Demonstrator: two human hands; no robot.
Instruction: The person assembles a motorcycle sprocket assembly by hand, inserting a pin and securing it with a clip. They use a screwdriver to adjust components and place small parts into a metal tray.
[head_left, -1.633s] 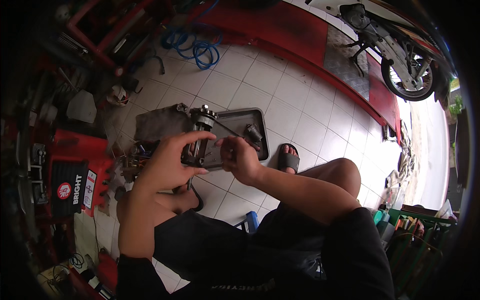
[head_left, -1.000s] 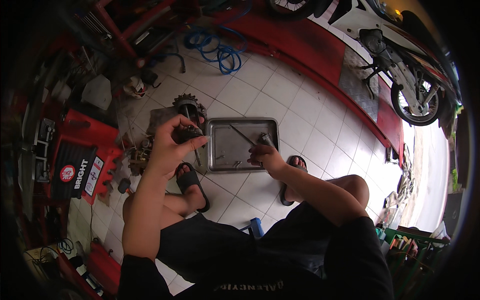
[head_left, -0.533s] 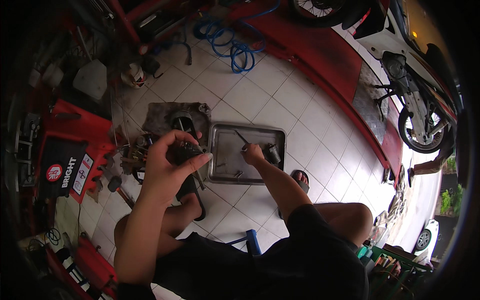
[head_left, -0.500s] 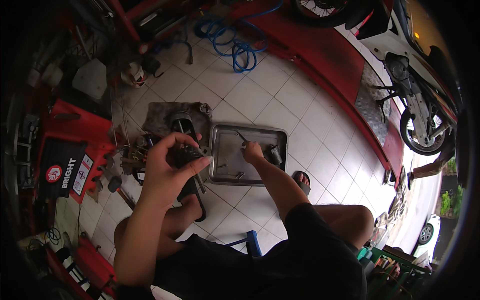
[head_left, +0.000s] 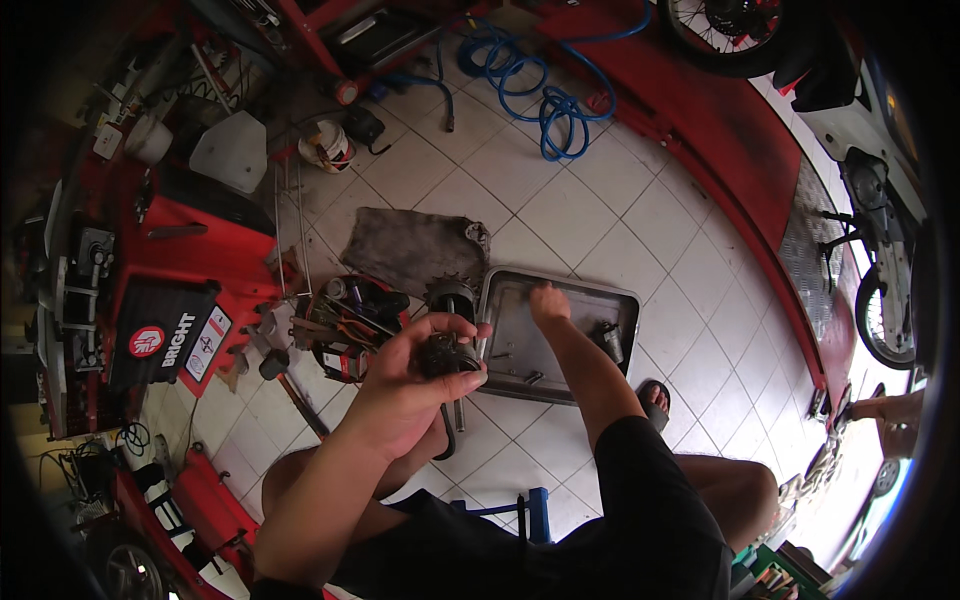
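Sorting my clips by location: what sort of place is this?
Most likely a motorcycle repair shop: motorcycles parked by a red ramp, a blue air hose on the tiled floor, a metal parts tray.

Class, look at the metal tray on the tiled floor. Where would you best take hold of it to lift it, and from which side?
Probably by the raised rim of the metal tray, at the two short ends, coming from above. It lies flat on the tiles, so only the upturned lip offers a hold. The right hand is already reaching into it near its far-left corner; the left hand holds a dark greasy part.
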